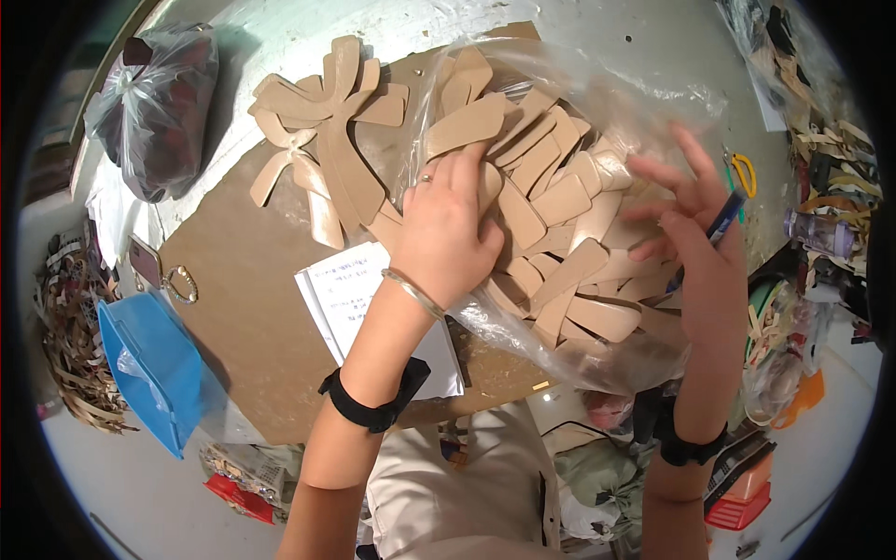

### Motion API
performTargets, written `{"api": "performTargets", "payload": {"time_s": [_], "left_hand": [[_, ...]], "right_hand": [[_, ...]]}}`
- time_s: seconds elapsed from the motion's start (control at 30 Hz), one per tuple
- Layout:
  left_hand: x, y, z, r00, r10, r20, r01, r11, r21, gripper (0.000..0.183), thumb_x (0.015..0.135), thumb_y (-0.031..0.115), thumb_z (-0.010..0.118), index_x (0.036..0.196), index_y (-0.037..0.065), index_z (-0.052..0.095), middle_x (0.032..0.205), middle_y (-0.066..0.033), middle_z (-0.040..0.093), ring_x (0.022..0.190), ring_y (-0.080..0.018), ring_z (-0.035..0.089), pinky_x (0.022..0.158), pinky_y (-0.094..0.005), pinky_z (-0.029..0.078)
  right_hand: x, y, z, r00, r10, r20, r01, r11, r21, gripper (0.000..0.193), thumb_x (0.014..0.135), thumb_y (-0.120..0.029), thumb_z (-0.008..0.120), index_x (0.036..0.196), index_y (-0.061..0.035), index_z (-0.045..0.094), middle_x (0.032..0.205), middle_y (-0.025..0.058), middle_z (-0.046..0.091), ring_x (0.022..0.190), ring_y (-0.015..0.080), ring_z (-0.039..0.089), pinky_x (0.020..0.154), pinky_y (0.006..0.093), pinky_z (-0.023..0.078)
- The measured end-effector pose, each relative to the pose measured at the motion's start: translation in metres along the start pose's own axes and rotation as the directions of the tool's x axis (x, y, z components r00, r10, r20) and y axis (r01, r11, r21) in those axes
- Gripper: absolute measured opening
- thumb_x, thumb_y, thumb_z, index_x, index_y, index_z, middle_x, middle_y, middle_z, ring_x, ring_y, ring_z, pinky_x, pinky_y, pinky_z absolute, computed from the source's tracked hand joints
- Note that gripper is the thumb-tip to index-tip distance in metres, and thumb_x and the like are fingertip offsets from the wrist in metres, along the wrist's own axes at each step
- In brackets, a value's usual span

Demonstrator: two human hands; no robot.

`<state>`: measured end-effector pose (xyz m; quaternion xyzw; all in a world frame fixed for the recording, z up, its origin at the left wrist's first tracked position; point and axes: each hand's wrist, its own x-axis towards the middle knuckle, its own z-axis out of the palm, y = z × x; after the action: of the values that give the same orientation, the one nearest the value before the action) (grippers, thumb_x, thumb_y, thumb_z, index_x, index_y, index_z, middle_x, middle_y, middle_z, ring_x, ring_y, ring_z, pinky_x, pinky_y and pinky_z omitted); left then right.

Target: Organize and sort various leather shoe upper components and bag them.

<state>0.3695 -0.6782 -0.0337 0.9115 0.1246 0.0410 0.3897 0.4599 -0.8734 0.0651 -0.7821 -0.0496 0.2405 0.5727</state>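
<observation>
A clear plastic bag (pixel 523 341) lies spread on the table, heaped with flat, rounded tan pieces (pixel 560 201) that look like leather or board. My left hand (pixel 443 219), wearing a ring and a bangle, grips the near edge of one tan piece (pixel 467 126) at the heap's left side; its fingertips are partly hidden. Over the right side of the bag is my right hand (pixel 695 210), blurred, its fingers spread. A dark blue pen (pixel 726 217) is tucked in that hand. More tan pieces (pixel 347 173) lie fanned out in overlapping stacks left of the bag.
A white notepad with handwriting (pixel 329 289) lies under my left forearm. To the left are a blue bin (pixel 154 364), a phone (pixel 145 259), a beaded bracelet (pixel 182 285) and a tied plastic bag (pixel 159 112). Yellow-handled scissors (pixel 743 173) lie at the right, near piled straps (pixel 831 177).
</observation>
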Motion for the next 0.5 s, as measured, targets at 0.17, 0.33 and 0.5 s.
{"api": "performTargets", "payload": {"time_s": [0.17,0.33,0.5], "left_hand": [[0.005,-0.004,-0.001,0.999,-0.019,-0.048,0.028,0.980,0.198,0.062,0.066,0.006,0.067,0.126,0.003,0.050,0.104,-0.0234,0.060,0.098,-0.0392,0.058,0.086,-0.0438,0.048],[0.005,-0.019,-0.030,0.935,-0.345,-0.088,0.331,0.933,-0.144,0.039,0.070,0.008,0.066,0.108,0.001,0.062,0.084,-0.0175,0.067,0.074,-0.0272,0.067,0.069,-0.0346,0.053],[-0.009,-0.049,-0.042,0.861,-0.502,0.084,0.400,0.567,-0.720,0.024,0.080,0.002,0.061,0.104,-0.003,0.060,0.092,-0.0032,0.066,0.081,-0.0108,0.061,0.072,-0.0273,0.051]], "right_hand": [[-0.003,-0.005,0.013,0.981,0.151,0.125,-0.132,0.979,-0.153,0.052,0.090,0.001,0.041,0.141,-0.0055,0.039,0.118,0.0107,0.061,0.090,0.0141,0.063,0.066,0.0223,0.053],[-0.006,0.005,0.019,0.991,0.113,0.069,-0.104,0.986,-0.127,0.061,0.088,0.001,0.044,0.147,-0.0063,0.032,0.124,0.0153,0.058,0.087,0.0149,0.064,0.069,0.0227,0.054],[0.001,0.002,0.015,0.994,0.076,0.073,-0.066,0.989,-0.129,0.070,0.086,0.003,0.042,0.152,-0.0091,0.021,0.134,0.0176,0.053,0.085,0.0155,0.065,0.071,0.0234,0.053]]}}
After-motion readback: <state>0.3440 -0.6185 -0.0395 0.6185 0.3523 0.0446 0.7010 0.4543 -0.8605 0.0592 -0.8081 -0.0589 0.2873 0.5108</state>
